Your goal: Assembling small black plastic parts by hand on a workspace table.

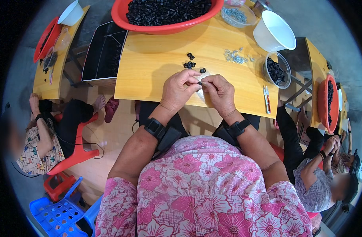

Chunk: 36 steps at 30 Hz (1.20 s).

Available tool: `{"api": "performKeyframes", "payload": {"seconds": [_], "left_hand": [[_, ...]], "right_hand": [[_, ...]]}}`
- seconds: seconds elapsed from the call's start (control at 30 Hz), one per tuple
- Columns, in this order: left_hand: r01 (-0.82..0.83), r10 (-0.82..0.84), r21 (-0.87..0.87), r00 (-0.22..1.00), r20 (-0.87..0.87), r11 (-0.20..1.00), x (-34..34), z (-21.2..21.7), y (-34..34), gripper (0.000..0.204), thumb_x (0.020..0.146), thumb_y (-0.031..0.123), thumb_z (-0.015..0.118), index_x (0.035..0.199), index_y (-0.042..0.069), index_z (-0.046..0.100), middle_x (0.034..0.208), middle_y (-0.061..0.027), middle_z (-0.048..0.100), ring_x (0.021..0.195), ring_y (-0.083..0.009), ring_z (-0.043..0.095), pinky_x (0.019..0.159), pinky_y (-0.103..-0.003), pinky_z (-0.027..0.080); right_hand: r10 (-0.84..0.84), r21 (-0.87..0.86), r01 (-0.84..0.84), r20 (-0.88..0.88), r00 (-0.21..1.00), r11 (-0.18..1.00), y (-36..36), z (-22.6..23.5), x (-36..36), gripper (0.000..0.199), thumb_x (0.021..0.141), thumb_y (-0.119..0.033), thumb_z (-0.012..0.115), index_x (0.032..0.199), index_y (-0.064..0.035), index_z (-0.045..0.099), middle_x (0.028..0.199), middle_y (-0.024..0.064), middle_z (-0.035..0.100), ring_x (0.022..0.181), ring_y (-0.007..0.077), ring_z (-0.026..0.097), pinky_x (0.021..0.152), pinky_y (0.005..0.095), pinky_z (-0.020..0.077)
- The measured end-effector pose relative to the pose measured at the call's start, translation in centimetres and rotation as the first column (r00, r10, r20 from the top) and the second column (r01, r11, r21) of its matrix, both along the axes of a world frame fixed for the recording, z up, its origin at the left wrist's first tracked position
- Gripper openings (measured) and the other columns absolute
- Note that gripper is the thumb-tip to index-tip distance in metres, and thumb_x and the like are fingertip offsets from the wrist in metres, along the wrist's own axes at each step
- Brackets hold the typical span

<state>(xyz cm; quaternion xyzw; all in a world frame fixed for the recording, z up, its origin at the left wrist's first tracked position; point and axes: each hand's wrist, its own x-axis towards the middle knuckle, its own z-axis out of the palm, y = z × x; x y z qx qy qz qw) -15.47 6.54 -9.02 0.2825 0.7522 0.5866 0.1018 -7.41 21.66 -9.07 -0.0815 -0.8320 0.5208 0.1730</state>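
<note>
In the head view, the left hand [177, 91] is pinching a small black piece [199, 83] between thumb and fingertips, just above the counter [149, 59] near its front edge. The right hand [219, 94] is meeting it from the other side, its thumb and forefinger drawn close; whether they are gripping the piece, one cannot tell. Both hands are keeping the piece before the chest, presumably for a clear look and steady support. Loose black pieces [189, 65] are lying just beyond the fingers and silvery pieces [236, 57] farther right, seemingly for easy picking. A clear tub [288, 81] is holding more black pieces at the right edge, and snips [267, 98] are lying near it, probably within the right hand's reach. A red basin [167, 28], heaped with black pieces, is standing at the back, perhaps leaving elbow room.

The counter is showing yellow wood grain. Around it, co-workers are sitting beside other tables to left and right, and a blue plastic chair [60, 215] is standing behind on the left.
</note>
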Motion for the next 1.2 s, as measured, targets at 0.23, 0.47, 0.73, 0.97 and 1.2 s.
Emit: {"api": "performKeyframes", "payload": {"seconds": [0.23,0.47,0.73,0.97,1.2], "left_hand": [[-0.018,0.018,0.011,1.0,0.015,1.0,0.2,0.2,0.0,0.031,0.074,0.006,0.076,0.103,0.007,0.065,0.081,-0.004,0.071,0.073,-0.0155,0.068,0.07,-0.028,0.053],[0.019,-0.019,-0.004,0.998,0.067,1.0,0.1,0.5,-0.1,0.033,0.078,-0.002,0.073,0.108,0.003,0.063,0.083,-0.0041,0.072,0.079,-0.0077,0.064,0.078,-0.025,0.051],[0.037,-0.047,0.077,0.989,0.138,0.996,-0.2,0.2,-0.2,0.033,0.078,0.0,0.071,0.11,0.003,0.063,0.082,-0.0053,0.071,0.077,-0.0097,0.066,0.075,-0.025,0.053],[0.08,-0.097,0.094,0.978,0.184,0.992,-0.3,0.4,-0.1,0.031,0.08,0.001,0.07,0.11,0.002,0.063,0.085,-0.0058,0.072,0.08,-0.0104,0.067,0.077,-0.026,0.053],[0.11,-0.115,-0.115,0.993,-0.038,0.987,-0.6,1.0,-0.8,0.015,0.081,0.006,0.071,0.095,0.0,0.067,0.084,-0.0073,0.065,0.078,-0.0146,0.063,0.073,-0.027,0.051]], "right_hand": [[0.039,0.071,-0.036,-0.035,0.999,0.997,0.2,0.1,0.1,0.005,0.086,-0.004,0.066,0.091,-0.0039,0.066,0.08,0.0107,0.062,0.071,0.0207,0.063,0.064,0.0296,0.0498],[0.043,-0.055,-0.045,-0.034,0.998,0.997,-0.4,0.7,0.2,0.018,0.082,0.0,0.069,0.099,-0.0057,0.069,0.082,0.009,0.063,0.074,0.0173,0.064,0.066,0.0279,0.0503],[0.108,0.106,-0.097,-0.11,0.988,0.99,0.0,0.1,-0.2,0.024,0.079,-0.003,0.073,0.103,-0.0088,0.07,0.083,0.0083,0.063,0.072,0.0194,0.062,0.064,0.0296,0.0495],[0.092,0.068,-0.083,-0.134,0.987,0.994,0.2,-0.4,-0.1,0.022,0.077,-0.003,0.075,0.097,-0.0084,0.07,0.083,0.0084,0.064,0.074,0.0203,0.063,0.065,0.0308,0.0503],[0.058,0.072,-0.044,-0.201,0.978,0.996,-0.1,-0.2,-0.2,0.023,0.069,-0.002,0.079,0.089,-0.0076,0.068,0.081,0.0088,0.065,0.075,0.0238,0.065,0.066,0.032,0.0537]]}}
